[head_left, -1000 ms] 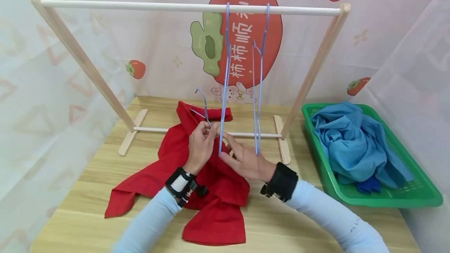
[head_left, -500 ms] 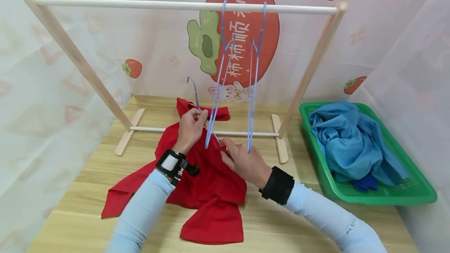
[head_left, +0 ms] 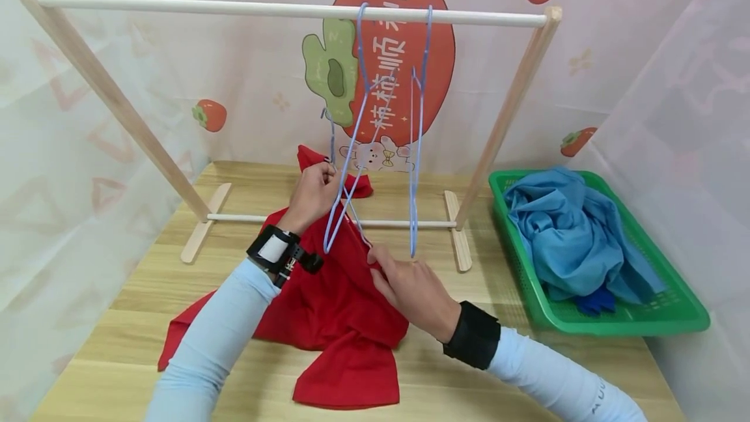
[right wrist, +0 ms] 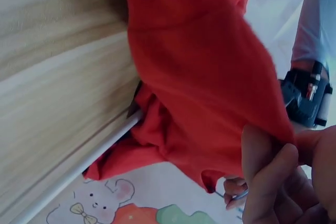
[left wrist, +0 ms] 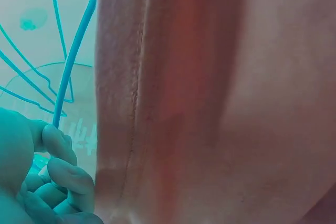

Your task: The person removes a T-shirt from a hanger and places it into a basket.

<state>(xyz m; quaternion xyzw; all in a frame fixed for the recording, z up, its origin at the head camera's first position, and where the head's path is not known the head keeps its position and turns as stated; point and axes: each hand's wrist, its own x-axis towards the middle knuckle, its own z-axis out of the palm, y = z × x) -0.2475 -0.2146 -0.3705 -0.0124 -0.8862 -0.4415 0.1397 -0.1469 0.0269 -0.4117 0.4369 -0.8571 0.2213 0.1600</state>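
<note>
In the head view a red shirt (head_left: 328,311) lies spread over the table, its upper part lifted by my hands. A thin blue wire hanger (head_left: 356,219) runs slantwise into it. My left hand (head_left: 313,197) pinches this hanger just below its hook (head_left: 332,142); the left wrist view shows the wire (left wrist: 73,61) rising from the fingertips. Lower down and to the right, my right hand (head_left: 418,288) pinches the shirt's edge near the hanger's end. From the right wrist, the cloth (right wrist: 194,66) is drawn taut up to thumb and finger, hiding most of the hanger.
A wooden rack with a white rail (head_left: 205,6) stands over the shirt. Two blue hangers hang from the rail, the left one (head_left: 360,44) twisted and close in front of my left hand, the right one (head_left: 428,44) beside it. A green basket (head_left: 633,329) holds light blue cloth (head_left: 568,239).
My left hand has moved up and away with the hanger, raising the shirt's neck. My right hand has slid down and right and now holds the shirt's edge. The left hanging hanger has swung round.
</note>
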